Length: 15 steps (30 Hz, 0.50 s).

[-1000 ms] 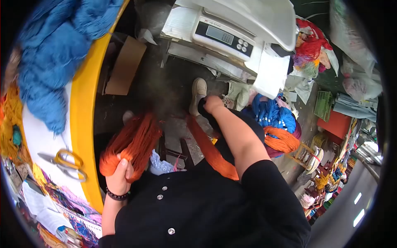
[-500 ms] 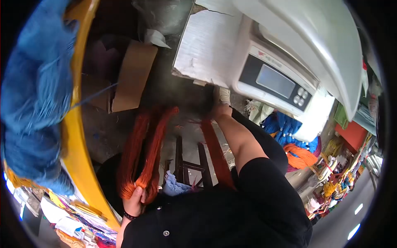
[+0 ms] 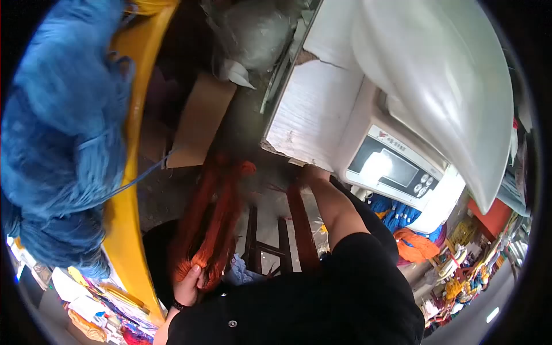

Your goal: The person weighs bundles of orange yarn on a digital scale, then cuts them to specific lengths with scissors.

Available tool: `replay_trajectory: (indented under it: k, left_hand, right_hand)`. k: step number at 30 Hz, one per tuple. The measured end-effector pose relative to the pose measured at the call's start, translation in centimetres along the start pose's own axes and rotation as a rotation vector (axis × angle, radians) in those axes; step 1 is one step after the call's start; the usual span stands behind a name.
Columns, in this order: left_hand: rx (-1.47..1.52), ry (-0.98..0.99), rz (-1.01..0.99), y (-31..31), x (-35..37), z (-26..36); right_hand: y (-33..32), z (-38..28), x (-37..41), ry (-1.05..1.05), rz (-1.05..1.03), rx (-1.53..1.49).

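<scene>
My left hand (image 3: 190, 286) is closed round the near end of a rust-orange yarn skein (image 3: 215, 230), whose strands stretch away from me over the dark floor. My right hand (image 3: 312, 173) is at the far end of a second, darker rust-red skein (image 3: 301, 224), just below the edge of the white board; its fingers are dim and blurred, so their grip is hidden. Between the two skeins stands a dark stool frame (image 3: 269, 248). A light blue cloth (image 3: 241, 271) lies beside the near end of the left skein.
A digital scale (image 3: 391, 167) with a large metal pan (image 3: 443, 86) sits on a white board (image 3: 313, 109) ahead right. A yellow frame (image 3: 129, 218) with blue yarn (image 3: 63, 115) borders the left. A cardboard box (image 3: 202, 121) stands ahead; orange yarn (image 3: 415, 246) lies at right.
The view has shifted, so the scale and board sit lower and further right. My right hand is now close to the board's edge. My left hand still holds the skein.
</scene>
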<state>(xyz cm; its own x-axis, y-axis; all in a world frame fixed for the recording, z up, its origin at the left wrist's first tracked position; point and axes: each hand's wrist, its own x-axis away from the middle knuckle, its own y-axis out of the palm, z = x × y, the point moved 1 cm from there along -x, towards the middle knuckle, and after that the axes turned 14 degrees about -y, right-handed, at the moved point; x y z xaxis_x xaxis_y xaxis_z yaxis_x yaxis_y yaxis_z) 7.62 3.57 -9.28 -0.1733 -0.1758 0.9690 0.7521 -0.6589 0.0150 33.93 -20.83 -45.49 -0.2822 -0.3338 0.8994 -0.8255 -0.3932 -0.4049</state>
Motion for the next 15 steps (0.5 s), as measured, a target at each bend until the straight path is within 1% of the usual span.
replay_trajectory:
  k: [2,4,5,6,7,8,10,11,13,15]
  left_hand:
    - [0.025,0.019,-0.039,0.0,0.3,0.2]
    - [0.005,0.071,-0.026,0.5,0.5,0.3]
    - [0.065,0.072,-0.041,1.0,0.8,0.7]
    - [0.076,0.119,-0.047,1.4,1.0,0.8]
    - [0.052,0.117,-0.064,1.3,1.1,1.0]
    - [0.027,0.111,-0.078,1.1,1.4,1.0]
    - [0.019,0.212,-0.116,1.8,2.4,1.5]
    - [0.022,0.247,-0.128,2.7,3.0,2.2]
    - [-0.026,0.361,-0.201,3.0,4.2,2.4]
    - [-0.028,0.463,-0.300,3.6,5.8,2.5]
  right_hand:
    - [-0.1,-0.4,0.4,-0.033,0.018,0.053]
    - [-1.2,-2.3,2.1,-0.144,0.037,0.129]
    - [-2.0,-3.3,3.2,-0.211,0.051,0.162]
    - [-0.5,-3.4,2.6,-0.219,0.253,-0.001]
    - [-3.6,-5.3,5.4,-0.399,0.229,0.077]
    - [-7.6,-7.7,9.9,-0.575,0.194,0.157]
    - [-11.5,-10.6,16.3,-0.709,0.287,0.010]
    - [-13.4,-11.3,19.7,-0.812,0.349,-0.058]
    - [-16.4,-13.2,27.5,-0.951,0.492,-0.128]
    - [-19.2,-15.2,35.8,-1.017,0.519,-0.127]
